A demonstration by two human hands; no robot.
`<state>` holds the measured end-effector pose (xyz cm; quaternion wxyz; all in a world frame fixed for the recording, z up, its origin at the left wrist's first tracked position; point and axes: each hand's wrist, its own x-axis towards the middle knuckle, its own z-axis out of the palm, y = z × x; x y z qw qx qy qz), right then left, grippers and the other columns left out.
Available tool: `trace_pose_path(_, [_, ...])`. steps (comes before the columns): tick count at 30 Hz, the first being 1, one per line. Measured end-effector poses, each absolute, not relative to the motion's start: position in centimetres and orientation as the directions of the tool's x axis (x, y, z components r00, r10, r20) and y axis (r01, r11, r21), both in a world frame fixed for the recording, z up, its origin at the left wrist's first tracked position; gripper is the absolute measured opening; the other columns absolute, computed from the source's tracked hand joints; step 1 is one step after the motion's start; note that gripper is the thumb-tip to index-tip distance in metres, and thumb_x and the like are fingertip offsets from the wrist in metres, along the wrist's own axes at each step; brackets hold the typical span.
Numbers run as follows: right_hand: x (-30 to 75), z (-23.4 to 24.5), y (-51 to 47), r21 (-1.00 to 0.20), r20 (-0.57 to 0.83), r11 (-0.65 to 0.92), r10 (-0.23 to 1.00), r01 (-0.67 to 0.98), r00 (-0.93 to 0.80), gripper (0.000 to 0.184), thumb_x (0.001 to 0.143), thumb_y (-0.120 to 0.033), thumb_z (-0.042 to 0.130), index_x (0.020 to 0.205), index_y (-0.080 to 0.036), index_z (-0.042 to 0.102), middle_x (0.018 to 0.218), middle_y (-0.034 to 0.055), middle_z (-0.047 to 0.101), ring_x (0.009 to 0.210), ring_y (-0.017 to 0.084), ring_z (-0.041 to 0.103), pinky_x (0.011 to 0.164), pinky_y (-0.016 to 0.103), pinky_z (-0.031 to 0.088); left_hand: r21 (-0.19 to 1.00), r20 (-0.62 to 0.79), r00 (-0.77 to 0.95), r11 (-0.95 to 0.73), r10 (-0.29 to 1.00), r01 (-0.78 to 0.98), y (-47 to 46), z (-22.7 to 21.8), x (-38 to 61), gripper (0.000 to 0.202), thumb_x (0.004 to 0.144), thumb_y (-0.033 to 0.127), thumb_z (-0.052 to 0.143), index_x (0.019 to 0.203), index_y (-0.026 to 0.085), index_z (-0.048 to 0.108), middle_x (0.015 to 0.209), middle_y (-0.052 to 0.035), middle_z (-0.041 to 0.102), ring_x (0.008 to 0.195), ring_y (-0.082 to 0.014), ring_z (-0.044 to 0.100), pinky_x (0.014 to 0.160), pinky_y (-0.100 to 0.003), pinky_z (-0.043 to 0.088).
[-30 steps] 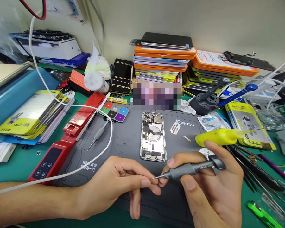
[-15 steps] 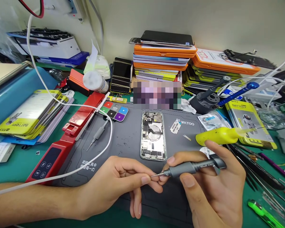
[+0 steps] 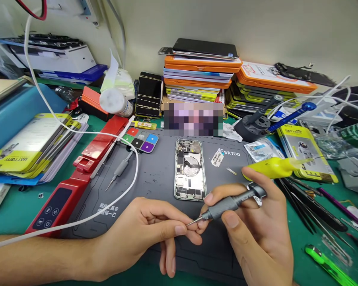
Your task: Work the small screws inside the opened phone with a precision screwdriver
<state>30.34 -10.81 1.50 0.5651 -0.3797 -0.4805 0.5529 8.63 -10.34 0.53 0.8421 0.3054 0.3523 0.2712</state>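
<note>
A grey precision screwdriver (image 3: 225,206) is in my right hand (image 3: 256,234), which is closed around its handle with the thumb below and a fingertip near the cap end. Its thin tip points left and slightly down into my left hand (image 3: 149,234). There the thumb and forefinger pinch together at the tip; anything small between them is hidden. Just beyond the hands lies an opened phone (image 3: 191,171), its internal parts and round coil exposed, on the dark grey work mat (image 3: 155,174).
A second screwdriver (image 3: 118,173) lies left, near a coloured magnetic pad (image 3: 141,139) and a white cable (image 3: 136,167). A razor blade (image 3: 217,157) is right of the phone. A yellow bottle (image 3: 268,169), tweezers (image 3: 298,206) and a green cutter (image 3: 328,264) lie right.
The screwdriver is tilted more steeply, its cap end higher and further left. My right hand has shifted with it. The left-hand pinch stays at the tip, and the whole view has shifted slightly.
</note>
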Motion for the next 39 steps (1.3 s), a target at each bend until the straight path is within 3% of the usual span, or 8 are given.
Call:
trace_pose_path(19, [30.3,1.8,-10.0,-0.913,-0.022,-0.077,0.990,-0.400,-0.141,0.042,0.108,-0.030,0.068,0.146,-0.040,0.054,0.103,0.0010,0.078,0.067,0.018,0.082,0.064,0.032,0.072,0.685,-0.441,0.605,0.684,0.663,-0.251,-10.4,0.3,8.7,0.015,0.095,0.031,0.086,0.102,0.019,0.090,0.103,-0.0112,0.088,0.057,-0.0113,0.075,0.056,-0.019,0.059])
trace_pose_path(27, [30.5,1.4,-10.5,-0.920,-0.040,-0.096,0.987,-0.379,-0.153,0.044,0.108,-0.032,0.069,0.148,-0.043,0.052,0.105,-0.0002,0.077,0.071,0.015,0.081,0.073,0.032,0.072,0.687,-0.450,0.604,0.687,0.658,-0.237,-10.6,-0.3,8.9,0.018,0.093,0.035,0.087,0.097,0.017,0.089,0.102,-0.0119,0.087,0.056,-0.0108,0.074,0.054,-0.018,0.057])
trace_pose_path(35, [30.6,1.4,-9.7,-0.901,-0.060,-0.128,0.983,-0.416,-0.171,0.043,0.107,-0.033,0.069,0.147,-0.040,0.054,0.102,0.0003,0.078,0.068,0.015,0.080,0.068,0.030,0.070,0.715,-0.445,0.595,0.666,0.670,-0.215,-10.7,-0.4,9.0,0.019,0.090,0.031,0.085,0.101,0.017,0.091,0.106,-0.0148,0.087,0.057,-0.0132,0.074,0.053,-0.020,0.057])
trace_pose_path(39, [30.7,1.6,-9.0,-0.892,-0.097,-0.144,0.987,-0.428,-0.130,0.044,0.106,-0.031,0.069,0.148,-0.037,0.055,0.101,0.0018,0.077,0.064,0.016,0.078,0.063,0.032,0.069,0.689,-0.444,0.617,0.688,0.650,-0.229,-10.6,-0.3,9.2,0.029,0.087,0.024,0.086,0.115,0.023,0.090,0.117,-0.0144,0.086,0.058,-0.0111,0.074,0.055,-0.018,0.058])
